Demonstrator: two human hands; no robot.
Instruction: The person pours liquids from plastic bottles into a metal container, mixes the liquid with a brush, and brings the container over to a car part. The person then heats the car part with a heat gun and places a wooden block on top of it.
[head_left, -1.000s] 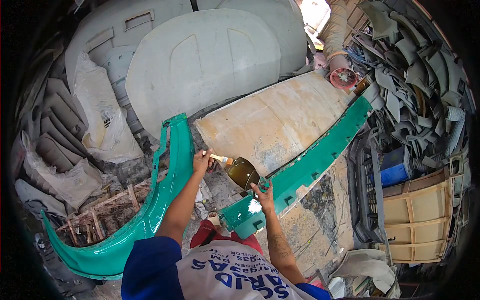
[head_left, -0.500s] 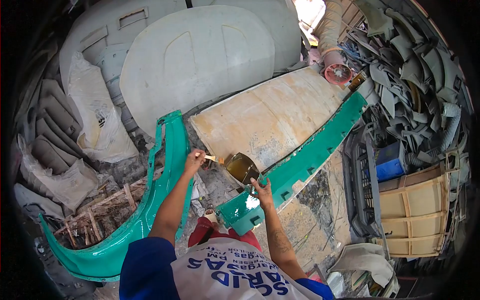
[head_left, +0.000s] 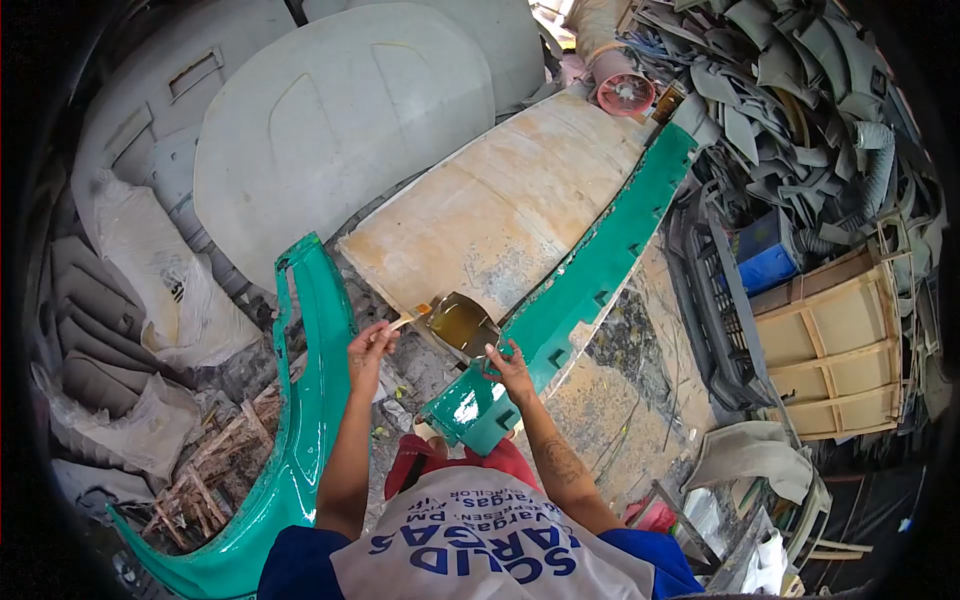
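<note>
My left hand (head_left: 371, 346) is closed around the wooden handle of a paintbrush (head_left: 408, 317), whose bristle end is by the rim of a dark-rimmed container. Amber, see-through liquid lies inside this container (head_left: 462, 326). My right hand (head_left: 511, 369) grips the container's near right side, fingers curled at its edge. Under and beside that hand runs a long, glossy green panel (head_left: 590, 310) with small notches along it. To the left stands a curved green panel (head_left: 315, 400), shiny as if wet; its far end is near my left hand.
Beyond the container lies a large, stained tan panel (head_left: 520, 200). Big grey moulded panels (head_left: 350, 130) lean at the back. A pink fan-like duct end (head_left: 624, 90), a blue box (head_left: 765, 250) and piled grey parts (head_left: 800, 90) stand right. Broken wood (head_left: 205, 490) lies left.
The whole view has shifted, so the scene sits further left. My left hand still holds the brush, now tilted more upward at the container's rim; my right hand keeps hold of the container.
</note>
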